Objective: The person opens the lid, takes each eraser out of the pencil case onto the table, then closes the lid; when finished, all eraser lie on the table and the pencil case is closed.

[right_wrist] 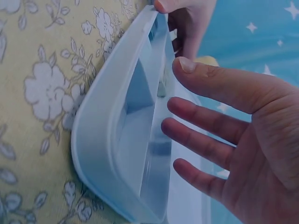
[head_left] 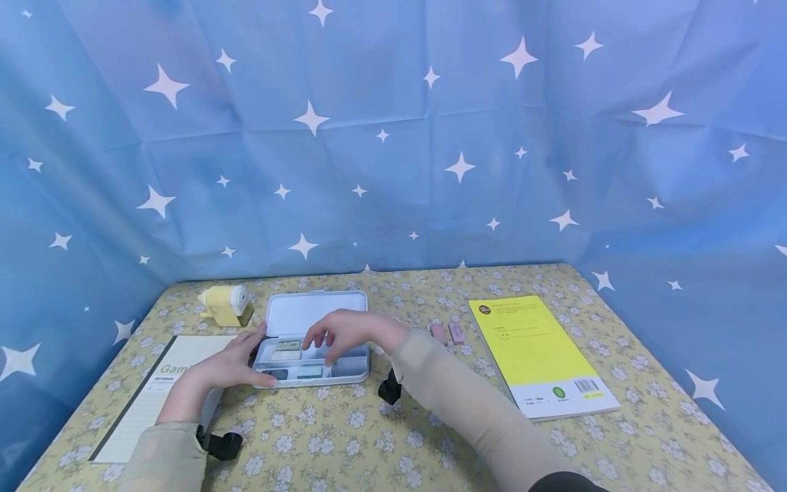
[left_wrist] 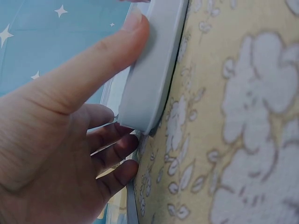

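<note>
A white pencil case [head_left: 359, 378] lies with its lid [head_left: 295, 311] raised at the back. Around its left front corner my left hand [head_left: 230, 363] grips it, thumb on the front wall and fingers along the left side. Over the compartments hovers my right hand [head_left: 352, 329], fingers spread and nothing between them in the right wrist view. A green-and-white eraser [head_left: 287, 350] lies in the rear compartment. The front row holds a dark block [head_left: 276, 374] and another eraser with a green sleeve [head_left: 309, 372]; its right-hand section shows a bare floor.
Two small pink blocks [head_left: 456, 333] lie right of the case, partly behind my right forearm. Farther right is a yellow book [head_left: 537, 348]. At the left are a notebook [head_left: 154, 396], partly under my left arm, and a yellow pencil sharpener [head_left: 224, 305]. A starry blue curtain [head_left: 393, 137] hangs behind the table.
</note>
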`<state>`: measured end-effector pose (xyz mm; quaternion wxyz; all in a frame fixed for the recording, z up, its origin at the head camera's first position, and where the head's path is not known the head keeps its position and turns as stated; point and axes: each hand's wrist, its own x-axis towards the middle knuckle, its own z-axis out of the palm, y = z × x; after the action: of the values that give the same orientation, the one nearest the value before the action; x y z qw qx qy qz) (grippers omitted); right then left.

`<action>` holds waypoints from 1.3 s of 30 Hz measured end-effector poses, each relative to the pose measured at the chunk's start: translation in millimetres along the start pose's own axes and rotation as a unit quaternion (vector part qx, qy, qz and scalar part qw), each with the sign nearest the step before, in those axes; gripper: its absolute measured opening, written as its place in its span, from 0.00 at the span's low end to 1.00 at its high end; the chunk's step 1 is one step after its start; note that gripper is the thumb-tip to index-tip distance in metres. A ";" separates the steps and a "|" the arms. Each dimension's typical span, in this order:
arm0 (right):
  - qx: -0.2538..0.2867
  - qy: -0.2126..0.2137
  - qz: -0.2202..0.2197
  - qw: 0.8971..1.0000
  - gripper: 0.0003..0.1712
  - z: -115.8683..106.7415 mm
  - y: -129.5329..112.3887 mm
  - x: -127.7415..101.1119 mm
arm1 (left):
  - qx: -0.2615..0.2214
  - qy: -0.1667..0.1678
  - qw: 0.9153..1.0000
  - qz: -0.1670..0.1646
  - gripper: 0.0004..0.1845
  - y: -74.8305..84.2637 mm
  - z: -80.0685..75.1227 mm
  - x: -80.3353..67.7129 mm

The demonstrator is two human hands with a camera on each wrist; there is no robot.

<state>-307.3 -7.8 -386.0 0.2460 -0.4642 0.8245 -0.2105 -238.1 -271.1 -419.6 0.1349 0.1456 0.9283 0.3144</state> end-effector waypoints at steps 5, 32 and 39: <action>-0.001 -0.017 -0.004 1.000 0.27 2.8 -3.6 7.1 | 0.002 -0.002 1.000 -0.002 0.67 1.1 -0.5 -0.5; -0.061 -0.072 0.001 0.996 0.31 15.2 -11.3 24.2 | -0.005 -0.003 1.000 -0.010 0.67 -0.4 -0.1 1.1; -0.090 -0.072 0.000 0.993 0.31 15.4 -11.6 24.2 | -0.006 0.001 1.000 -0.008 0.66 0.1 -0.1 2.5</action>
<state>-301.3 -36.2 -396.7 0.2617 -0.4982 0.8204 -0.1014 -240.4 -270.2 -419.9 0.1374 0.1372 0.9276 0.3192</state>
